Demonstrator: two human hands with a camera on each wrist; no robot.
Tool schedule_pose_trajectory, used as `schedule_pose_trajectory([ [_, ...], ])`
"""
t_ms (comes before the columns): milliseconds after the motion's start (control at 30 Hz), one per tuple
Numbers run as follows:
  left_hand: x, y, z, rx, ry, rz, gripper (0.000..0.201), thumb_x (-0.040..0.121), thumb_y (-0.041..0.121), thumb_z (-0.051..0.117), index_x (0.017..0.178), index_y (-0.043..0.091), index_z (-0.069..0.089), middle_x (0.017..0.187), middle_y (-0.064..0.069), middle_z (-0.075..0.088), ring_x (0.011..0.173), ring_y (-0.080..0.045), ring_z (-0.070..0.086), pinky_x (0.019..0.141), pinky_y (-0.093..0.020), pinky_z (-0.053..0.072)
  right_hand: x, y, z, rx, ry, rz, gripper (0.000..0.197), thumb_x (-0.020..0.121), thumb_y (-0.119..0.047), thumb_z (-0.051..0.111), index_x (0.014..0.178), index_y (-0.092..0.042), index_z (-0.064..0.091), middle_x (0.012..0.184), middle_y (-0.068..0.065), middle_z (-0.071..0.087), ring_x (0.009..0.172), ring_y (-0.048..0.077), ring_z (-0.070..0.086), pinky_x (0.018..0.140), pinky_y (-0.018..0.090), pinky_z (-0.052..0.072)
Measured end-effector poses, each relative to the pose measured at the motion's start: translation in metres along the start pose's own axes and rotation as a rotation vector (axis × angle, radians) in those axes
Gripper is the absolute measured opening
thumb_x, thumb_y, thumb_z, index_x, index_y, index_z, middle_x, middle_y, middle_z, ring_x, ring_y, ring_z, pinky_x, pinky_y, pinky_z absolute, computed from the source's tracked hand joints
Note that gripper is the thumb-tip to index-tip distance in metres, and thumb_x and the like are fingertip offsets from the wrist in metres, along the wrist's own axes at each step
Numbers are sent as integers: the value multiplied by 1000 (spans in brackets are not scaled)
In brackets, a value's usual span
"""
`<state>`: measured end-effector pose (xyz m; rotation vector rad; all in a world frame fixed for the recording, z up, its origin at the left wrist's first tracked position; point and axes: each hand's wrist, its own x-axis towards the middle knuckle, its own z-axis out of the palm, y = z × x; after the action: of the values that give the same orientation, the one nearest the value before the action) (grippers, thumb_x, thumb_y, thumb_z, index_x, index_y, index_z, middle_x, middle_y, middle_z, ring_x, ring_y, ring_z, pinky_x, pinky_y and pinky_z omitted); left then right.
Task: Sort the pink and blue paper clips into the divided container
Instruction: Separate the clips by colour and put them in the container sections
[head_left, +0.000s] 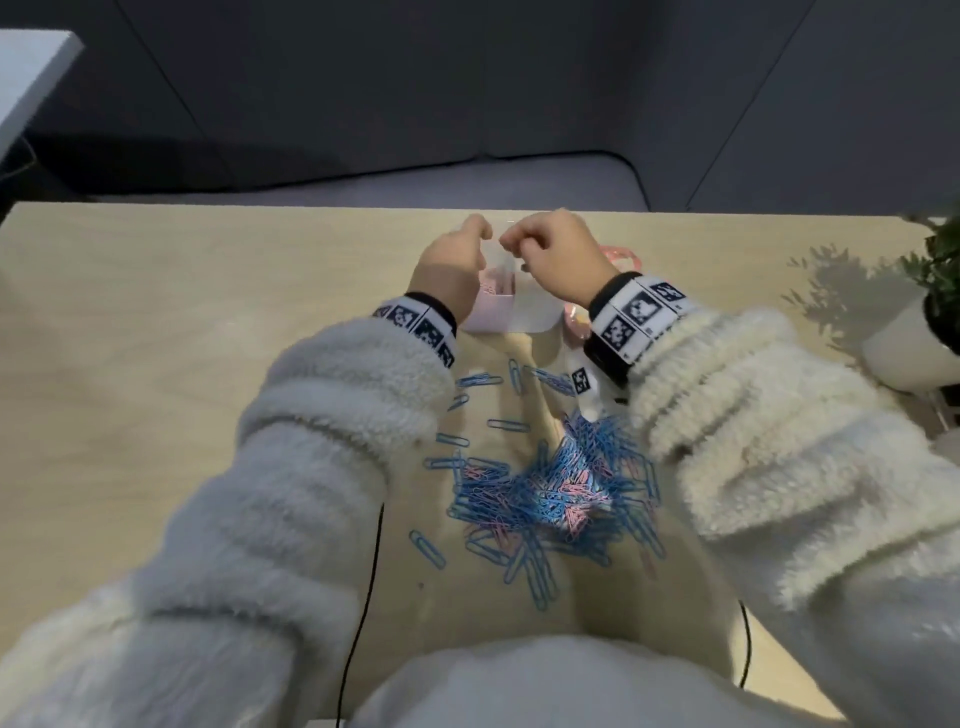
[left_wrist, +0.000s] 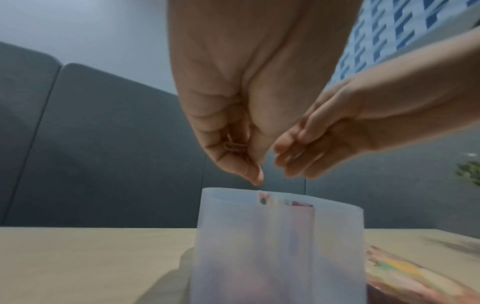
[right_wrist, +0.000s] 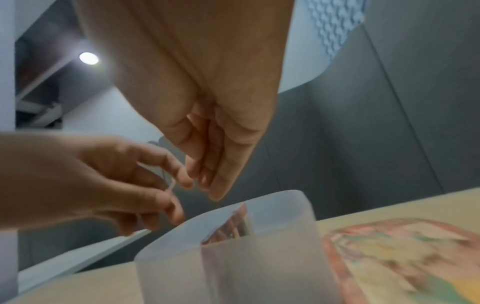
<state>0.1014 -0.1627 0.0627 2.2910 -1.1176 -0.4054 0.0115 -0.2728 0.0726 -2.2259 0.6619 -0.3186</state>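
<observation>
A translucent divided container (head_left: 530, 312) stands at the table's far middle; its left compartment (head_left: 493, 291) shows pink clips. My left hand (head_left: 457, 254) hovers over that side and grips a few pink paper clips (left_wrist: 235, 147) in its curled fingers, with one pale clip pinched at the fingertips (right_wrist: 170, 186). My right hand (head_left: 556, 249) hangs beside it above the container's rim (right_wrist: 259, 197), fingers bunched toward the thumb; I see nothing between them. A mixed pile of blue and pink clips (head_left: 556, 493) lies near me between my forearms.
A pink patterned flat object (right_wrist: 402, 257) lies right of the container. A potted plant in a white pot (head_left: 914, 343) stands at the right table edge. Loose blue clips (head_left: 426, 548) are scattered left of the pile. Black cables (head_left: 363, 597) run along the near table.
</observation>
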Motion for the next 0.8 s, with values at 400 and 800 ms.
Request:
schedule_pose_trajectory([
  [400, -37, 9, 60, 248, -260, 372, 11, 82, 7, 60, 89, 12, 67, 96, -11, 65, 88, -28, 61, 80, -37, 50, -106, 108, -34, -122, -141, 222, 19, 83, 1, 58, 76, -12, 70, 74, -6, 64, 56, -6, 54, 59, 10, 43],
  [800, -81, -6, 106, 186, -529, 301, 15, 82, 16, 62, 94, 8, 65, 101, -12, 58, 95, -26, 55, 82, -35, 45, -151, 121, -5, -270, -302, 133, 14, 76, -5, 63, 88, -11, 69, 96, 12, 62, 92, 29, 59, 87, 38, 47],
])
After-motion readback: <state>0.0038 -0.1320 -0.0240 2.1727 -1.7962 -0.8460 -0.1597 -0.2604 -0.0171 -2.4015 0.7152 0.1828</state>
